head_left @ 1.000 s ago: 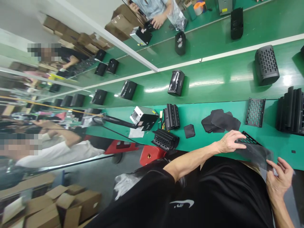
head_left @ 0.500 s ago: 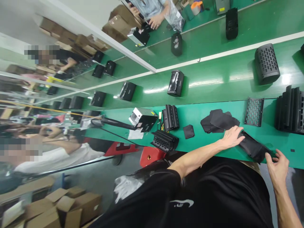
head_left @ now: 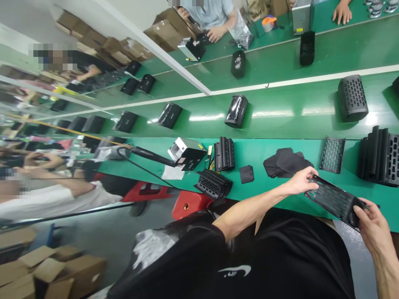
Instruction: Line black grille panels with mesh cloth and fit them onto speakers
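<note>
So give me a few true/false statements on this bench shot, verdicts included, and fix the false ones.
1. The left hand and right hand both hold one black perforated panel. True.
2. The left hand grips a pile of black sheets. False: the pile of black sheets lies on the green bench, and neither hand touches it.
3. A second perforated panel lies on the bench beyond the held one. True.
4. A metal box unit touches the right hand. False: the metal box unit sits far along the bench, past the left hand.
</note>
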A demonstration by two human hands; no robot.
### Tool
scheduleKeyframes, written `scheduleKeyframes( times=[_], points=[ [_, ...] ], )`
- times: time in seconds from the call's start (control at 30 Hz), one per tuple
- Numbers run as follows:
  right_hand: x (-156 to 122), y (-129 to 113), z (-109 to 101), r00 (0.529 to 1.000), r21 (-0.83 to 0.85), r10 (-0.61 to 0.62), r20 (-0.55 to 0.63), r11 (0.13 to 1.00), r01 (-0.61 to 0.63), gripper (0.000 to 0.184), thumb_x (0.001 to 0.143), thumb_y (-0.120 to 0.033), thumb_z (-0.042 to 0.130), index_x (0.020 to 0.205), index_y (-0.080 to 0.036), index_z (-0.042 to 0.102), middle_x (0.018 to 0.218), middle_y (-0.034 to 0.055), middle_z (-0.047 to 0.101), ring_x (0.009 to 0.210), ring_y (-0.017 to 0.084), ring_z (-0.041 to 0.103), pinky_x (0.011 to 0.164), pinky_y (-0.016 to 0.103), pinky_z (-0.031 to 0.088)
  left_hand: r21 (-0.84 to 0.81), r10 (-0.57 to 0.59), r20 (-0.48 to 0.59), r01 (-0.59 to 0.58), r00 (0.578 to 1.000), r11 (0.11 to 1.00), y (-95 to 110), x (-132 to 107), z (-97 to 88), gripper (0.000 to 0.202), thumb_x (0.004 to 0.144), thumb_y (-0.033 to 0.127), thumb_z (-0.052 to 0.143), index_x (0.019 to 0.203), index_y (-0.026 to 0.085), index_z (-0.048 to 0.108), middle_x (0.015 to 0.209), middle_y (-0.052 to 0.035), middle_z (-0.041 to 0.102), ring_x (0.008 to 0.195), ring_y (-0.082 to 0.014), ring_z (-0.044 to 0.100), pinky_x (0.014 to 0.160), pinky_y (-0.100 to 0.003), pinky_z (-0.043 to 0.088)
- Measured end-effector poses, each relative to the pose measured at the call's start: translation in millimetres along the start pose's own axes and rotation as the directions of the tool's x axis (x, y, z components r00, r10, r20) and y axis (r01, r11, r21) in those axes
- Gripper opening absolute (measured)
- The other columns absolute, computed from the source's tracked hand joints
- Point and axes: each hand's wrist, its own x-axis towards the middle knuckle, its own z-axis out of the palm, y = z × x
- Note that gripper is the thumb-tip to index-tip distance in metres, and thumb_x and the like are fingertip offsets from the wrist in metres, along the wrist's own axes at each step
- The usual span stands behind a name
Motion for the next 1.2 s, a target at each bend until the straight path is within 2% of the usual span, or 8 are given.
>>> scheduleKeyframes(
  times=[0.13, 0.3, 0.43, 0.6, 0.73, 0.83, 1.07, 1.2],
  points=[
    [-16.3, -27.5, 12.7, 0.999, 0.100, 0.005, 0.048, 0.995, -0.010, 0.074, 0.062, -0.046, 0.097, 0.128, -0.029, 0.068, 0.118, 0.0060, 0.075, 0.105, 0.025, 0.070, 0.094, 0.036, 0.053, -0.106, 0.032, -0.022, -0.034, 0.999, 0.994, 25.4, -15.7, -7.9, 0.040, 0.081, 0.027, 0.072, 0.119, 0.018, 0.059, 0.088, 0.0047, 0.058, 0.065, -0.0066, 0.052, 0.066, -0.023, 0.040],
    [-21.3, -40.9, 22.0, 0.999, 0.059, -0.015, 0.047, 0.998, 0.012, 0.076, 0.060, -0.046, 0.098, 0.128, -0.030, 0.070, 0.111, 0.0034, 0.076, 0.100, 0.021, 0.069, 0.102, 0.035, 0.050, -0.019, 0.113, -0.056, -0.114, 0.992, 0.993, 48.8, -34.0, -11.6, 0.062, 0.071, 0.036, 0.090, 0.124, 0.022, 0.062, 0.107, -0.0017, 0.065, 0.092, -0.0154, 0.062, 0.085, -0.029, 0.046],
    [-23.0, -52.8, 22.7, 0.995, 0.065, 0.022, 0.099, 0.997, -0.029, 0.080, 0.059, -0.045, 0.099, 0.132, -0.031, 0.069, 0.115, 0.0045, 0.076, 0.105, 0.025, 0.070, 0.105, 0.041, 0.051, -0.023, 0.131, -0.020, -0.132, 0.991, 0.991, 56.0, -41.7, -14.8, 0.046, 0.076, 0.022, 0.077, 0.120, 0.019, 0.063, 0.090, 0.0032, 0.059, 0.078, -0.0124, 0.053, 0.074, -0.026, 0.041],
    [-31.6, -65.2, 23.7, 0.981, 0.103, 0.092, 0.170, 0.988, -0.111, 0.075, 0.062, -0.045, 0.097, 0.131, -0.032, 0.071, 0.123, 0.0055, 0.075, 0.119, 0.028, 0.068, 0.112, 0.045, 0.048, -0.094, 0.144, 0.025, -0.141, 0.989, 0.986, 65.4, -51.5, -22.3, 0.048, 0.078, 0.012, 0.066, 0.126, 0.017, 0.063, 0.079, 0.0068, 0.044, 0.071, -0.0095, 0.043, 0.069, -0.023, 0.034],
    [-33.2, -63.8, 27.6, 0.990, 0.138, 0.103, 0.100, 0.984, -0.116, 0.060, 0.057, -0.045, 0.100, 0.108, -0.029, 0.073, 0.106, 0.0011, 0.076, 0.107, 0.021, 0.070, 0.104, 0.033, 0.052, -0.084, 0.136, -0.001, -0.136, 0.991, 0.987, 69.2, -55.4, -25.6, 0.039, 0.084, 0.020, 0.068, 0.123, 0.015, 0.067, 0.077, 0.0068, 0.042, 0.069, -0.0089, 0.040, 0.069, -0.024, 0.032],
    [-35.4, -63.3, 26.2, 0.987, 0.156, 0.143, 0.076, 0.976, -0.153, 0.061, 0.050, -0.039, 0.103, 0.100, -0.030, 0.070, 0.090, -0.0033, 0.073, 0.098, 0.019, 0.071, 0.095, 0.028, 0.055, -0.100, 0.141, 0.002, -0.140, 0.990, 0.985, 67.8, -55.5, -27.5, 0.036, 0.089, 0.026, 0.068, 0.122, 0.013, 0.068, 0.076, 0.0059, 0.045, 0.069, -0.0091, 0.041, 0.071, -0.024, 0.033],
    [-35.2, -65.0, 36.4, 0.993, 0.114, 0.100, 0.064, 0.988, -0.107, 0.057, 0.061, -0.048, 0.097, 0.106, -0.026, 0.069, 0.106, 0.0045, 0.077, 0.103, 0.028, 0.072, 0.096, 0.043, 0.058, -0.183, 0.181, 0.037, -0.172, 0.983, 0.968, 64.3, -53.2, -30.8, 0.048, 0.083, 0.031, 0.080, 0.126, 0.013, 0.067, 0.078, 0.0052, 0.048, 0.072, -0.0094, 0.044, 0.070, -0.023, 0.036],
    [-25.0, -62.2, 47.8, 0.994, 0.130, 0.108, 0.025, 0.985, -0.111, 0.061, 0.060, -0.057, 0.097, 0.102, -0.026, 0.066, 0.093, 0.0030, 0.076, 0.092, 0.026, 0.072, 0.084, 0.041, 0.061, -0.199, 0.208, 0.003, -0.203, 0.978, 0.959, 64.3, -52.2, -31.3, 0.050, 0.083, 0.038, 0.083, 0.126, 0.016, 0.069, 0.088, -0.0005, 0.060, 0.080, -0.0126, 0.054, 0.079, -0.026, 0.044]
  ],
)
